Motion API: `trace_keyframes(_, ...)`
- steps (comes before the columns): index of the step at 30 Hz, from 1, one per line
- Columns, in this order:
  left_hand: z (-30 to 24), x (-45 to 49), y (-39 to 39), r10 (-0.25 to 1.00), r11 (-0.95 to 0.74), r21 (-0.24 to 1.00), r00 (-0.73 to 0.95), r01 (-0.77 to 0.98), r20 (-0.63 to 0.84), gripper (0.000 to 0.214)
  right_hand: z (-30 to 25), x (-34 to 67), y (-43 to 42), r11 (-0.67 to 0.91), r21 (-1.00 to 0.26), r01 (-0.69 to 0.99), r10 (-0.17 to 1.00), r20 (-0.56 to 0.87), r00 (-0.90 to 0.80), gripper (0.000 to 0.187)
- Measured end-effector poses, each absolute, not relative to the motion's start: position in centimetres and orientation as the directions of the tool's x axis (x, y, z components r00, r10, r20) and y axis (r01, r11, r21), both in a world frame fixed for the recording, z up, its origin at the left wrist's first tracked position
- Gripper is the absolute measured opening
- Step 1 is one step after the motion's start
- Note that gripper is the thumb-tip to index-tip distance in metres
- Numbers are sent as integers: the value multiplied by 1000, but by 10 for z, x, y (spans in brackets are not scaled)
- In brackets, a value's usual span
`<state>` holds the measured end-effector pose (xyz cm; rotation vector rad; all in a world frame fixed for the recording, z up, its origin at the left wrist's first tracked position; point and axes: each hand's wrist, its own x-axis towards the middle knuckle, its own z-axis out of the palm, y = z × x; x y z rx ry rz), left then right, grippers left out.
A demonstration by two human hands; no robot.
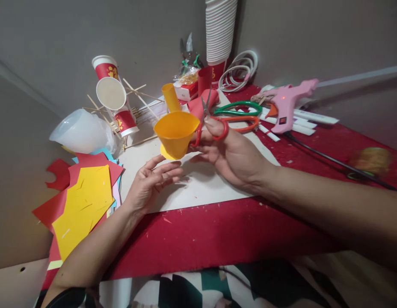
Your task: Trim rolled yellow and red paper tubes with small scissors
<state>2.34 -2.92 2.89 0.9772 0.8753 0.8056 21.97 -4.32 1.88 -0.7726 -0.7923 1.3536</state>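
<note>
A yellow paper cup shape (176,131), wide at the top and narrowing to a round base, is up in front of me over the white sheet. My right hand (230,149) grips small scissors (198,136) with red handles, their blades pointing up. Its fingertips come up against the cup shape's right side; whether they carry its weight is hard to see. Under the base, my left hand (153,179) is open, fingers stretched out and slightly apart. The fingertips lie close to the base, and contact cannot be made out.
Cut red and yellow paper (86,201) lies at left beside a plastic bag (83,128). Paper cups (111,94) and wooden sticks (137,97) stand behind. To the right are green-handled scissors (238,107), orange-handled scissors (246,124) and a corded pink glue gun (286,105). A tall cup stack (220,32) rises behind.
</note>
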Motion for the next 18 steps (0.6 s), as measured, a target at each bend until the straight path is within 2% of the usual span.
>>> trace_keyframes(2,27,21,-26,894,278,954,395,-113,-214,35,21,222,-42,60,-844,-533,996,14,89,37)
trace_keyframes(5,24,11,-14,923,-40,987,384,157,-24,43,23,226,-41,37,-828,-560,994,-26,105,39)
trace_keyframes(6,24,7,-9,906,-184,937,422,296,45,52,24,227,-41,30,-825,-564,994,-36,106,40)
trace_keyframes(8,25,0,0,827,-466,701,547,540,129,72,26,229,-42,16,-832,-554,993,-51,105,44)
trace_keyframes(10,28,-5,7,744,-645,413,653,643,145,84,28,229,-42,7,-844,-536,992,-60,108,49)
trace_keyframes(12,30,-7,10,689,-720,219,714,658,120,86,29,228,-42,15,-850,-527,992,-54,116,53)
trace_keyframes(15,31,-6,6,649,-759,120,758,640,65,87,28,227,-43,56,-862,-503,989,-22,149,52)
trace_keyframes(18,31,-2,-7,626,-776,153,778,613,59,80,27,227,-43,53,-887,-458,990,-14,142,53)
